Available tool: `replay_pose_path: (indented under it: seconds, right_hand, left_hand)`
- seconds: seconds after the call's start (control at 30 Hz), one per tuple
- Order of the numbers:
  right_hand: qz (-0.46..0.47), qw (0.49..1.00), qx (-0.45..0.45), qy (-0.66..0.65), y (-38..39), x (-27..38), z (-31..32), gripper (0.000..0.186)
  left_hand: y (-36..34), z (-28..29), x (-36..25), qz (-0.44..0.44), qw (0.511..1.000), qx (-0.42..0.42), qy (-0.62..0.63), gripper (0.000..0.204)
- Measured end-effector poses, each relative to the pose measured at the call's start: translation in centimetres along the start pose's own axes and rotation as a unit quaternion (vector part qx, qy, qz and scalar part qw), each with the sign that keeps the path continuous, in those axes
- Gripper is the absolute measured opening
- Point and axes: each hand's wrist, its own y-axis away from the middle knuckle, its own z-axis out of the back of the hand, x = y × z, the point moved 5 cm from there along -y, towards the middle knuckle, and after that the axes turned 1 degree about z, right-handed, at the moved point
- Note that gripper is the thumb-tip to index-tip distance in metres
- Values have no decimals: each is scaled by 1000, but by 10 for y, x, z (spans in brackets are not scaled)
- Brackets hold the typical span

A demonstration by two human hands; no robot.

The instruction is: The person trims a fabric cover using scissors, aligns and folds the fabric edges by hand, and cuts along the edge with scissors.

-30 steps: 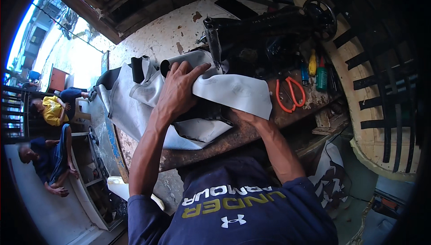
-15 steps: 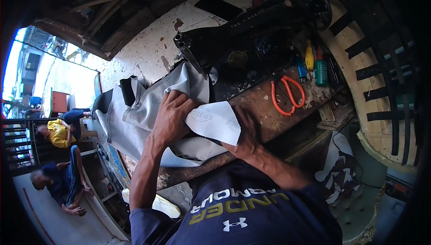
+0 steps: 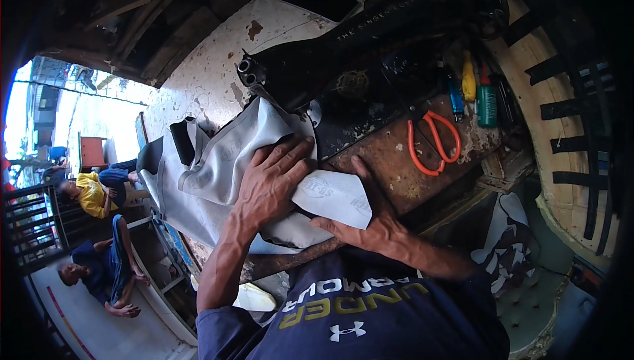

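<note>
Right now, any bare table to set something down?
One free patch: rusty table top between the right hand and orange scissors. Crowded elsewhere: grey fabric under the left hand, sewing machine, bottles.
</note>
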Motion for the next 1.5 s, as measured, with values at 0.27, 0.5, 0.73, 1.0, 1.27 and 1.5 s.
replay_pose_path:
  seconds: [0.27,0.5,0.73,1.0,1.27,1.5]
  right_hand:
    - [-99,991,-5,-91,8,-13,1,65]
    - [-62,997,36,-23,9,-9,-5,66]
    - [-43,999,-6,11,5,-6,7,60]
    - [-36,994,-72,79,8,-12,18,47]
    - [-21,989,-82,118,8,-11,22,48]
    - [-44,990,-74,107,3,-9,23,47]
  left_hand:
    - [-1,0,-2,-8,1000,9,-16,49]
    - [1,-1,-6,3,1000,3,-5,50]
    - [1,-10,-4,9,1000,-15,21,49]
    - [-6,-10,-16,47,996,-34,65,57]
    - [-5,-15,-23,73,992,-49,94,57]
    - [-8,-13,-15,83,989,-52,114,54]
